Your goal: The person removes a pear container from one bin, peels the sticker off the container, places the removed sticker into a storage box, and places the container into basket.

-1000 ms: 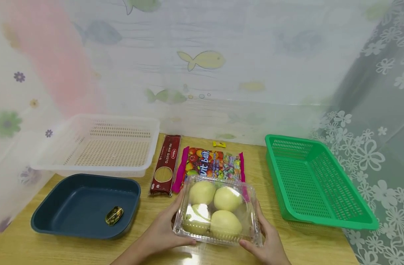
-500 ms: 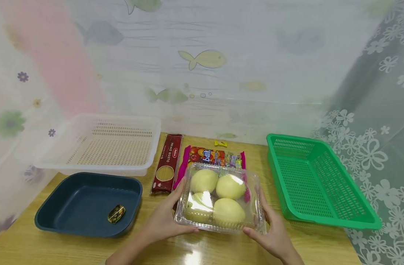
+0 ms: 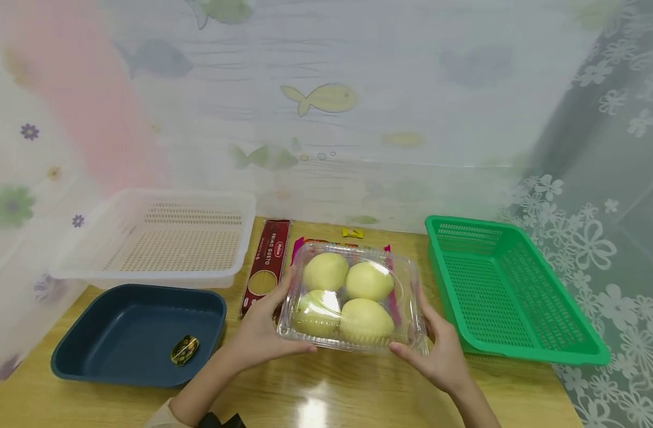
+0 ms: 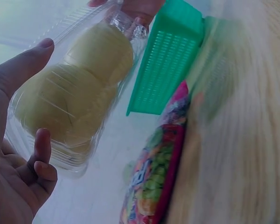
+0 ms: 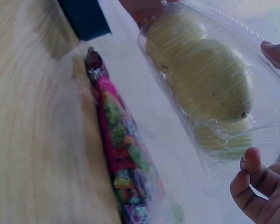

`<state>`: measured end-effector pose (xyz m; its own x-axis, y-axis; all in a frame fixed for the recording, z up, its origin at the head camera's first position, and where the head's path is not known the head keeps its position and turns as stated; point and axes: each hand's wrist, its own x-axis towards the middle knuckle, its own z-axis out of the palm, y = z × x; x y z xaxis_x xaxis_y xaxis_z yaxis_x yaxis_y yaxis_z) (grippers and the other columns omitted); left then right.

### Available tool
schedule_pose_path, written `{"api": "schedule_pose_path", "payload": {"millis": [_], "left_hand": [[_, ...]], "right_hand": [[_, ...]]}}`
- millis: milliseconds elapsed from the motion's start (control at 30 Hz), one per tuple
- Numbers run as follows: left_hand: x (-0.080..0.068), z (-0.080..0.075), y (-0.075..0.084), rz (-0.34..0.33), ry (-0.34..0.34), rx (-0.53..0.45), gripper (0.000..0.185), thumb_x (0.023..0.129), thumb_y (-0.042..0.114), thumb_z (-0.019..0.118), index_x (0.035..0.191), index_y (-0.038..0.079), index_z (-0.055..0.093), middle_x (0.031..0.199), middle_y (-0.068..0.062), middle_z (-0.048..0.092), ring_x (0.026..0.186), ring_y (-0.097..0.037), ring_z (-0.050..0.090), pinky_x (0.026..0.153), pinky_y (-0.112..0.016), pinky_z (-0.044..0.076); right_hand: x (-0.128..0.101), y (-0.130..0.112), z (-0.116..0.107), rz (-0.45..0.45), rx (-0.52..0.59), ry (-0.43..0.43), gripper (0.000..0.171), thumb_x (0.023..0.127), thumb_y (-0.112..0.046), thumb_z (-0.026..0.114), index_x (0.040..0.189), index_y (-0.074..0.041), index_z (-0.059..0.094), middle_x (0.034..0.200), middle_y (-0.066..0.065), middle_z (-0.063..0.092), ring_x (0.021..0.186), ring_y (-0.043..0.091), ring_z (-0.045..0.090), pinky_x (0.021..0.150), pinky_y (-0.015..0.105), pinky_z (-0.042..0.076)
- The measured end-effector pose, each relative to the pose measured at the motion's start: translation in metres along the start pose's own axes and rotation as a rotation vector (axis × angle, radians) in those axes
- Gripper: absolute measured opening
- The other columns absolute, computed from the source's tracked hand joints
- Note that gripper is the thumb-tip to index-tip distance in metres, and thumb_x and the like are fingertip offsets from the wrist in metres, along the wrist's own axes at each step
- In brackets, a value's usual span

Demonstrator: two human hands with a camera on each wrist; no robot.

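A clear plastic clamshell box [image 3: 409, 291] with several pale yellow-green round fruits [image 3: 366, 321] inside is held up above the table, tilted toward the head camera. My left hand [image 3: 262, 330] grips its left side, thumb along the near edge. On the opposite side, my right hand [image 3: 435, 351] grips it the same way. Both wrist views show the box raised off the wood, with fingers below it and the thumb above. Behind and beneath it lies a pink-edged bag of fruit candy [image 4: 154, 177], mostly covered by the box in the head view.
A red pack of spaghetti [image 3: 266, 264] lies left of the candy bag, a small yellow sweet [image 3: 353, 233] behind it. At left stand a white basket [image 3: 160, 276] and a blue basin [image 3: 107, 333] holding a gold-and-black wrapped item [image 3: 185, 351]. A green basket [image 3: 540, 355] stands at right.
Both hands have lifted the box of fruit up and away from me, so it now covers most of the candy bag in the head view. The baskets and basin stay put.
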<state>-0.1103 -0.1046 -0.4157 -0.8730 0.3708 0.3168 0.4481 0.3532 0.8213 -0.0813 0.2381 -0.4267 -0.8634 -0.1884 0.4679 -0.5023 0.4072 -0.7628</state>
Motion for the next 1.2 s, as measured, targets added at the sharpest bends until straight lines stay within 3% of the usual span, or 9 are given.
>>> {"api": "schedule_pose_path", "payload": {"millis": [267,367,467,633,867,1067,1200], "left_hand": [[0.011,-0.013,0.011,0.034,0.031,-0.027,0.138,0.068,0.027,0.104,0.172,0.013,0.013,0.174,-0.011,0.024,0.155,-0.031,0.035,0.117,-0.055,0.042],[0.015,-0.019,0.016,0.041,0.045,-0.029,0.137,0.069,0.025,0.103,0.172,0.014,0.013,0.175,-0.011,0.024,0.155,-0.034,0.035,0.117,-0.061,0.041],[0.017,-0.025,0.021,0.038,0.053,-0.025,0.135,0.070,0.024,0.103,0.172,0.016,0.015,0.176,-0.007,0.021,0.158,-0.037,0.030,0.118,-0.065,0.038],[0.020,-0.037,0.025,0.027,0.057,-0.029,0.132,0.072,0.022,0.102,0.172,0.017,0.015,0.177,0.000,0.017,0.159,-0.032,0.028,0.116,-0.060,0.041],[0.025,-0.058,0.033,0.021,0.054,-0.014,0.131,0.075,0.021,0.100,0.172,0.019,0.012,0.178,0.001,0.013,0.157,-0.035,0.031,0.114,-0.061,0.044],[0.023,-0.072,0.036,-0.036,0.056,-0.027,0.131,0.074,0.023,0.100,0.171,0.026,0.013,0.176,0.001,0.018,0.151,-0.034,0.044,0.115,-0.059,0.043],[0.020,-0.083,0.035,-0.085,0.060,0.009,0.129,0.075,0.028,0.100,0.171,0.029,0.014,0.176,-0.004,0.021,0.144,-0.035,0.052,0.107,-0.059,0.049]], "right_hand": [[0.024,-0.014,-0.008,-0.011,0.022,-0.006,0.113,0.076,0.001,0.088,0.169,-0.013,0.026,0.169,0.017,0.034,0.140,0.012,0.051,0.102,0.016,0.049],[0.033,-0.019,-0.010,-0.010,0.043,-0.004,0.112,0.076,0.002,0.088,0.169,-0.014,0.027,0.169,0.018,0.033,0.138,0.010,0.052,0.102,0.016,0.049],[0.040,-0.024,-0.011,-0.003,0.056,0.004,0.109,0.077,0.002,0.087,0.168,-0.014,0.030,0.166,0.023,0.038,0.126,0.009,0.064,0.096,0.016,0.054],[0.049,-0.033,-0.010,-0.003,0.057,0.018,0.102,0.079,0.002,0.086,0.166,-0.010,0.034,0.161,0.024,0.045,0.102,0.003,0.074,0.081,0.018,0.060],[0.065,-0.044,-0.006,-0.024,0.066,0.031,0.096,0.081,0.000,0.086,0.164,-0.008,0.039,0.143,0.028,0.063,0.081,0.011,0.078,0.067,0.020,0.058],[0.075,-0.053,0.001,0.016,0.092,0.032,0.095,0.082,-0.004,0.088,0.163,-0.007,0.039,0.160,0.025,0.048,0.084,0.009,0.078,0.067,0.021,0.060],[0.080,-0.057,0.009,0.057,0.082,0.014,0.095,0.083,-0.010,0.089,0.164,-0.008,0.039,0.164,0.022,0.043,0.084,0.012,0.078,0.066,0.022,0.058]]}}
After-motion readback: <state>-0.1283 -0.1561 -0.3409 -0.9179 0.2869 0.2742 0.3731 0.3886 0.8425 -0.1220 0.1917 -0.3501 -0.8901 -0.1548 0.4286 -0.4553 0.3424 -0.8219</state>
